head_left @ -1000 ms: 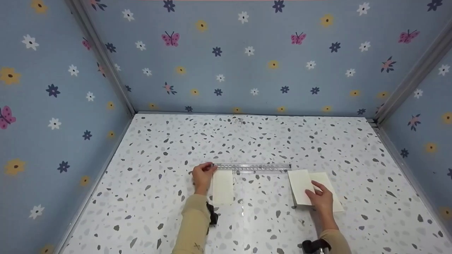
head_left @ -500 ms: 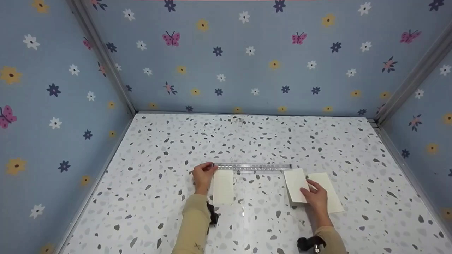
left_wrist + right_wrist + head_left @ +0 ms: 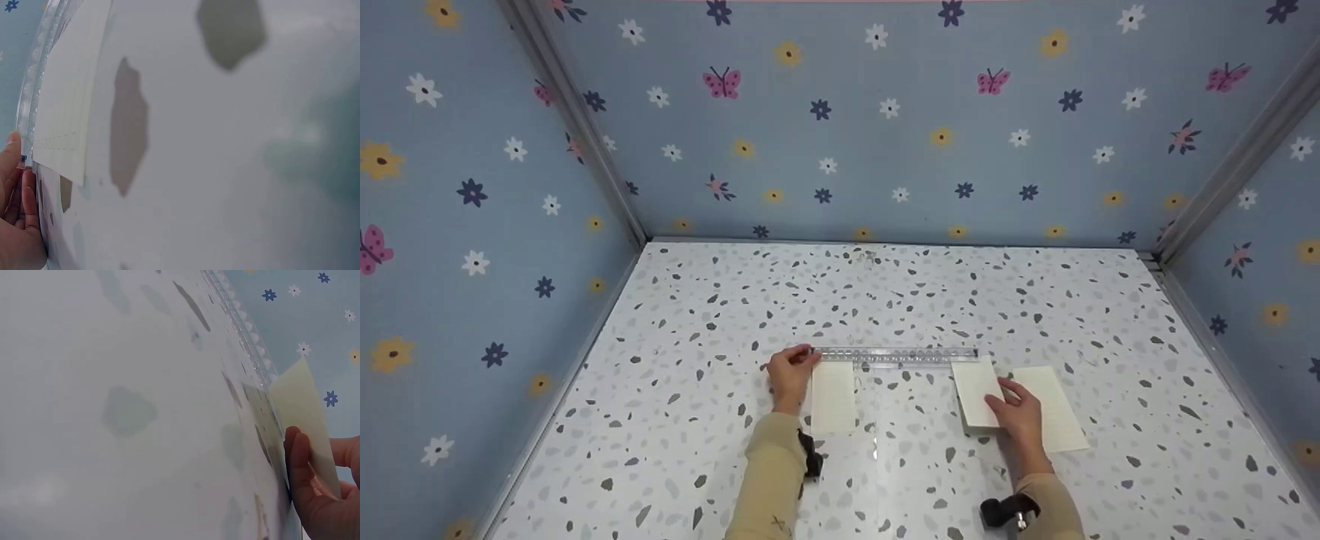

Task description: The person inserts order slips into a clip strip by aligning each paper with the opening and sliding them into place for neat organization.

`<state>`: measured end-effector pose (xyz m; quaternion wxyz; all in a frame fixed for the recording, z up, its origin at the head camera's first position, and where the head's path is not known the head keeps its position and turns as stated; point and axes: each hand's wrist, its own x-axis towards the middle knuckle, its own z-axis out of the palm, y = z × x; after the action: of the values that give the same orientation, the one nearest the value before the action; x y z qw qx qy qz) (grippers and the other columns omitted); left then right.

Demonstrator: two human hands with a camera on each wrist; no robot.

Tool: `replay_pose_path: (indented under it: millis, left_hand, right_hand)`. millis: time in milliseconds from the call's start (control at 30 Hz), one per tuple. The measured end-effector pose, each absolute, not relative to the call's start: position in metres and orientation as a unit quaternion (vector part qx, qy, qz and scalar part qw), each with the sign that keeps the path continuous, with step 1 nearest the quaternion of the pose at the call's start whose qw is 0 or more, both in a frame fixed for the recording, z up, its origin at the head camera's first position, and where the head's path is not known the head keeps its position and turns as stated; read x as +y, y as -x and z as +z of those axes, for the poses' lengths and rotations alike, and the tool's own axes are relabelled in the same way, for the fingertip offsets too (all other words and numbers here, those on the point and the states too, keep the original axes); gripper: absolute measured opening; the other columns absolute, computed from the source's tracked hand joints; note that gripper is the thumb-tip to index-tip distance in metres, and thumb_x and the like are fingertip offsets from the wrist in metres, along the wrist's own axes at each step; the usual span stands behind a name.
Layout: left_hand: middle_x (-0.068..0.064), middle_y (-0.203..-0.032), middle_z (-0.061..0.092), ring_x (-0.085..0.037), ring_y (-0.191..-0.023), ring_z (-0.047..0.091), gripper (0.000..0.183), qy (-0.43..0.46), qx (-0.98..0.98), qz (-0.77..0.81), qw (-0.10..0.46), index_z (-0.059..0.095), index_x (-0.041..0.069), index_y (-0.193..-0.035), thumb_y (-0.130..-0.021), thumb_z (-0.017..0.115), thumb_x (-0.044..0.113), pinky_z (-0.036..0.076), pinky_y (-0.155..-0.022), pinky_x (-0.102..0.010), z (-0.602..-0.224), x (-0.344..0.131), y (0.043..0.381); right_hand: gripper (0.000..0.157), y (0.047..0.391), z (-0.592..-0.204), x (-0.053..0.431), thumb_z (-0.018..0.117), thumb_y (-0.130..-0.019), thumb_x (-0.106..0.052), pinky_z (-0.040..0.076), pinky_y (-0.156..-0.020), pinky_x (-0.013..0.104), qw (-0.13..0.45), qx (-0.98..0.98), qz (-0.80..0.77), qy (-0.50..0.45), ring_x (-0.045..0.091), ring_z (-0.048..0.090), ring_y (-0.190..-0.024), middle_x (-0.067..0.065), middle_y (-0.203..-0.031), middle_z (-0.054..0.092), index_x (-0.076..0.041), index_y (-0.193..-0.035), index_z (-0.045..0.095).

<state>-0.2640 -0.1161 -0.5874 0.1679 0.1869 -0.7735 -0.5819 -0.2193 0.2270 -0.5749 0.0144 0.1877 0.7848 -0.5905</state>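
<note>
A long clear plastic strip with a row of ring-like loops (image 3: 896, 355) lies across the table. My left hand (image 3: 790, 380) pinches its left end, thumb (image 3: 11, 153) on top. One cream lined paper sheet (image 3: 833, 397) lies flat below the strip's left part, its upper edge along it. My right hand (image 3: 1021, 416) pinches a second paper sheet (image 3: 977, 391) by its right edge, between thumb and fingers. That sheet is tilted and partly raised off the table in the right wrist view, its top at the strip's right end. Contact there is hard to tell.
Another cream paper sheet (image 3: 1059, 420) lies flat to the right, partly behind my right hand. The speckled white table (image 3: 885, 300) meets blue flowered panels (image 3: 885, 165) at the back and both sides. Black camera mounts (image 3: 1003, 513) sit on my wrists.
My right hand has moved left with its paper sheet, away from the sheet lying on the right and towards the strip's right end. My left hand and the strip have stayed put.
</note>
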Motion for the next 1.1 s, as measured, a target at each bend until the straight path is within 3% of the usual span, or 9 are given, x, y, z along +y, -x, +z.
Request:
replay_pose_path:
  millis: [567, 1100]
  left_hand:
    - [-0.012, -0.080, 0.064, -0.020, -0.072, 0.057, 0.020, -0.177, -0.765, -0.597, 0.167, 0.068, -0.003, -0.088, -0.070, 0.073, 0.004, 0.045, -0.061, -0.023, -0.585, -0.117, 0.264]
    - [-0.011, -0.080, 0.064, -0.020, -0.072, 0.058, 0.022, -0.182, -0.774, -0.583, 0.165, 0.068, -0.003, -0.089, -0.070, 0.074, 0.007, 0.045, -0.063, -0.026, -0.586, -0.117, 0.264]
  right_hand:
    - [0.046, 0.225, -0.579, 0.219, 0.058, -0.082, -0.003, 0.039, -0.089, 0.044, 0.021, 0.785, -0.587, -0.196, 0.041, 0.043, -0.113, 0.031, -0.127, 0.039, 0.004, -0.125, 0.042]
    - [0.047, 0.223, -0.578, 0.211, 0.059, -0.083, -0.008, 0.041, -0.086, 0.042, 0.030, 0.791, -0.580, -0.194, 0.038, 0.045, -0.112, 0.029, -0.127, 0.040, 0.001, -0.126, 0.043]
